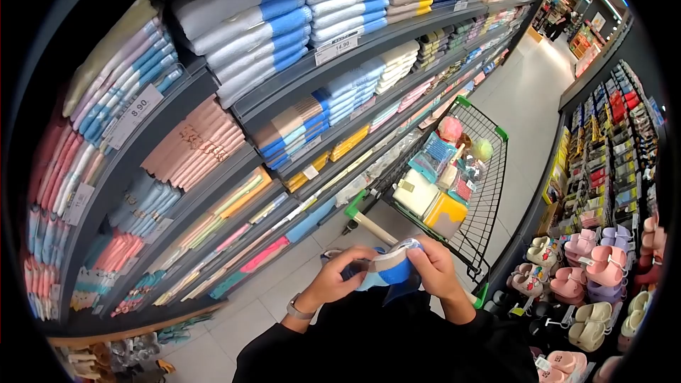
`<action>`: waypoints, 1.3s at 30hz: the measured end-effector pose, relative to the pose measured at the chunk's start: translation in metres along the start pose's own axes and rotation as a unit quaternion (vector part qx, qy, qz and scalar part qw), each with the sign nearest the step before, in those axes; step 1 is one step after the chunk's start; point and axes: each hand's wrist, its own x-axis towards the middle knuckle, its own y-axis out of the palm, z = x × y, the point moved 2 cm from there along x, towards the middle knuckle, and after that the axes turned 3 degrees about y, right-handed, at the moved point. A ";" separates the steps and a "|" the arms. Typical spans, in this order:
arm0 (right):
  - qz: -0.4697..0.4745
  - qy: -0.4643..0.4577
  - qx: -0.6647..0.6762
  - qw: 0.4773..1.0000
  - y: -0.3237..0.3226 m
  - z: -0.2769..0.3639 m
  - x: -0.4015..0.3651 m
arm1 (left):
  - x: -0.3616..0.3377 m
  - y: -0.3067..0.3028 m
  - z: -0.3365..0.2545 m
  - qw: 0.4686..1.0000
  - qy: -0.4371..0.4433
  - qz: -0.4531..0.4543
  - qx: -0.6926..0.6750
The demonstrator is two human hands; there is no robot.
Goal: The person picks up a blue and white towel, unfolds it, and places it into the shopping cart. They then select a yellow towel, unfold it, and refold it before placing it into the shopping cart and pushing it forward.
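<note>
- Cloth (389,269) in blue, white and greyish beige, being held low at the centre, in front of black clothing, on the near side of the cart (489,195).
- Grasping the left part between thumb and fingers with the left hand (337,280).
- Pinching the upper right edge with the right hand (435,269), with the thumb on top; not showing exact fingertip placement underneath.
- Probably handling best by pressing lightly with both thumbs, supporting from below and parting the hands gently, avoiding stretching or creasing.
- Perhaps tilting the printed side upward for even light, staying clear of the cart handle (374,228).
- Standing between stacked towels (252,28) on the left and slippers (606,264) on the right.
</note>
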 end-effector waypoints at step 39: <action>0.007 -0.058 0.218 0.974 -0.099 -0.021 -0.043 | -0.054 0.158 0.036 0.946 -0.124 0.117 0.275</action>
